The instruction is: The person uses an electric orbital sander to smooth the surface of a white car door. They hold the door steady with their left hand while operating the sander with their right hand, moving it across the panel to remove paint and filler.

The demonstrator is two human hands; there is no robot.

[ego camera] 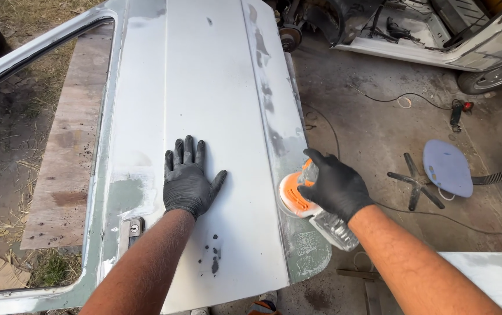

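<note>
A bare-metal car door (204, 87) lies flat in front of me, sanded grey with patches of filler and green paint. My left hand (188, 178), in a black glove, rests flat on the door's middle panel with fingers spread. My right hand (335, 185), also in a black glove, grips an orange and grey power sander (297, 198). The sander's round pad sits against the door's right edge strip. The door's handle recess with its lock (131, 228) lies just left of my left forearm.
A wooden board (70, 151) shows through the door's window opening. A stripped car body (437, 35) stands at the top right. A toppled office chair (446, 169) and cables lie on the concrete to the right. Another metal panel (490, 271) sits at the lower right.
</note>
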